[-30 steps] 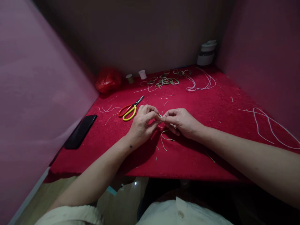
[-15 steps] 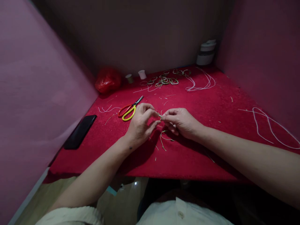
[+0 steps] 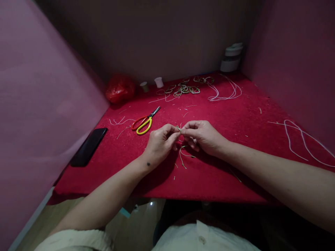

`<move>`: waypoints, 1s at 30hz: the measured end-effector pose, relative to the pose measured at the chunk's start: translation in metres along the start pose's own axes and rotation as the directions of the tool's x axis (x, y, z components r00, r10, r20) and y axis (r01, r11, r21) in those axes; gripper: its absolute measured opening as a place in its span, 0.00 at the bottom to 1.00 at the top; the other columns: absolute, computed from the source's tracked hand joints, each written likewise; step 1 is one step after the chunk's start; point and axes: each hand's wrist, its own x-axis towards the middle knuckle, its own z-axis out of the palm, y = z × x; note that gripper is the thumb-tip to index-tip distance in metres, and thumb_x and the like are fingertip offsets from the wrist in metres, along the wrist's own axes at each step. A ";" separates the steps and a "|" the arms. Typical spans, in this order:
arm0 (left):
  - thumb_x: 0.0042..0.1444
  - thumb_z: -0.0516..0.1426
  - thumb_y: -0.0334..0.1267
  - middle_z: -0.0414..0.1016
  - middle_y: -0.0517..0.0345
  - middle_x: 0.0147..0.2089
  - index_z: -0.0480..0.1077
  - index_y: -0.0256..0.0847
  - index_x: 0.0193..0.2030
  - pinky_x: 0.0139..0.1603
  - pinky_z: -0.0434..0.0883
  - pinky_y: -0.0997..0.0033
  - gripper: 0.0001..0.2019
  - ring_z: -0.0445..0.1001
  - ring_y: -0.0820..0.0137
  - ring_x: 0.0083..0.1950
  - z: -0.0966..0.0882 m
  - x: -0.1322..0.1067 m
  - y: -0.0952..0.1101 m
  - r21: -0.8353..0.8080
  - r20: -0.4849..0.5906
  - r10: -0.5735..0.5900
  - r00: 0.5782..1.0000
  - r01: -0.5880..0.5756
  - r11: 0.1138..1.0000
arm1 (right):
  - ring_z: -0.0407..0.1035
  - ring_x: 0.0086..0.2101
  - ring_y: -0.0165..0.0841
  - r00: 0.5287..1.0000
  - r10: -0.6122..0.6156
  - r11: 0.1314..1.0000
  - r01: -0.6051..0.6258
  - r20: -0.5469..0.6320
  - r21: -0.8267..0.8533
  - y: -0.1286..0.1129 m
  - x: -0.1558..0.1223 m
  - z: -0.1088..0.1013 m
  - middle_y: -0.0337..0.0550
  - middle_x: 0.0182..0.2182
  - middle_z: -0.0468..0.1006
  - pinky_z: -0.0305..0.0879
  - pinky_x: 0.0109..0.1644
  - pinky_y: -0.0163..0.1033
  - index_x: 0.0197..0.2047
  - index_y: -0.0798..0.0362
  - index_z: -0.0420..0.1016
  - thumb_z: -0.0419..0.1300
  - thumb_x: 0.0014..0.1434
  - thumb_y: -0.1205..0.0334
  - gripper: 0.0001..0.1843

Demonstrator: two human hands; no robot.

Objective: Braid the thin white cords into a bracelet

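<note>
Between my fingertips, a little above the red cloth, is a small braided cord bracelet [image 3: 178,128] in green and pale thread. My left hand [image 3: 162,142] pinches it from the left, thumb against forefinger. From the right, my right hand [image 3: 200,135] pinches the same piece, its other fingers curled beneath. The fingertips of both hands nearly touch, and much of the braid is hidden by them. Below them hang thin green cord ends [image 3: 182,158] with small knots. Left of my hands lie scissors [image 3: 144,122] with one red and one yellow handle, blades pointing away.
A black phone [image 3: 89,147] lies at the left edge of the red cloth [image 3: 110,181]. Along the back are a red plastic bag [image 3: 120,89], two spools [image 3: 158,82], a heap of braided bracelets [image 3: 187,90] and a lidded jar [image 3: 231,58]. White cord [image 3: 300,134] loops at the right.
My left hand has turned and lowered slightly, its raised fingers folding in so the thumb and forefinger close on the braid. My right hand stays almost where it was.
</note>
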 end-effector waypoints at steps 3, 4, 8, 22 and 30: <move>0.57 0.56 0.34 0.68 0.64 0.21 0.70 0.37 0.34 0.23 0.64 0.78 0.04 0.66 0.79 0.20 -0.002 0.000 0.000 0.062 -0.017 0.083 0.996 -0.082 0.995 | 0.56 0.11 0.22 1.000 -0.013 0.999 0.012 0.005 0.044 0.002 0.001 0.000 0.32 0.13 0.66 0.49 0.10 0.28 0.24 0.55 0.68 0.59 0.52 0.66 0.07; 0.57 0.56 0.34 0.68 0.64 0.21 0.70 0.37 0.33 0.23 0.64 0.78 0.04 0.65 0.79 0.20 -0.002 0.000 0.000 0.081 -0.020 0.110 0.994 -0.108 0.991 | 0.56 0.11 0.22 1.000 -0.016 0.998 0.015 0.006 0.063 0.002 0.001 0.000 0.32 0.14 0.67 0.49 0.10 0.28 0.23 0.55 0.67 0.58 0.53 0.66 0.07; 0.57 0.57 0.34 0.72 0.61 0.24 0.71 0.37 0.32 0.26 0.64 0.78 0.05 0.65 0.79 0.24 -0.003 -0.001 -0.001 0.163 -0.031 0.191 0.981 -0.184 0.969 | 0.56 0.11 0.22 1.000 -0.010 0.996 0.010 0.005 0.094 0.002 0.002 -0.001 0.31 0.14 0.65 0.49 0.09 0.29 0.22 0.54 0.65 0.57 0.56 0.62 0.12; 0.56 0.57 0.32 0.74 0.61 0.26 0.71 0.37 0.31 0.29 0.64 0.79 0.04 0.67 0.78 0.26 -0.002 -0.001 -0.001 0.268 -0.019 0.282 0.959 -0.267 0.926 | 0.52 0.10 0.22 0.998 -0.023 0.999 0.021 -0.065 -0.028 0.000 -0.001 0.001 0.32 0.09 0.62 0.45 0.11 0.29 0.18 0.53 0.63 0.55 0.53 0.69 0.13; 0.56 0.56 0.29 0.70 0.64 0.25 0.70 0.37 0.37 0.28 0.63 0.79 0.04 0.65 0.80 0.24 -0.001 -0.001 -0.001 0.229 -0.010 0.245 0.969 -0.237 0.944 | 0.53 0.10 0.23 1.000 -0.019 1.000 0.019 -0.007 0.014 0.005 0.002 -0.001 0.32 0.12 0.63 0.46 0.10 0.30 0.21 0.53 0.65 0.57 0.53 0.67 0.11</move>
